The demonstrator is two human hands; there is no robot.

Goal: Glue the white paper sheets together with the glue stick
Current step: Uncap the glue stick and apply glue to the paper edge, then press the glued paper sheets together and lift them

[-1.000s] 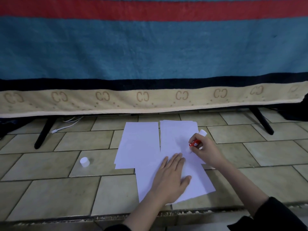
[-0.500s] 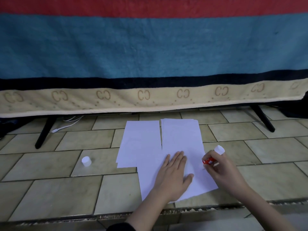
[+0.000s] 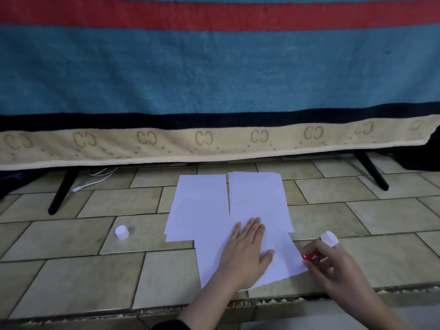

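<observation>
- 1 white sheet [image 3: 278,258] lies slanted on the tiled floor [image 3: 71,270], overlapping 2 paper stacks [image 3: 202,206] at its 12 o'clock.
- Left hand [image 3: 245,256] presses flat on that sheet, fingers straight.
- Right hand [image 3: 333,265], at the sheet's 3 o'clock edge, grips the red glue stick [image 3: 310,256], fingers curled round it.
- White cap [image 3: 122,232] sits at 9 o'clock, well apart.
- Striped blanket [image 3: 214,67] hangs at 12 o'clock.

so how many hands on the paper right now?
1. The left hand lies flat on the near sheet. The right hand holds the glue stick at that sheet's right edge, not resting on it.
</observation>
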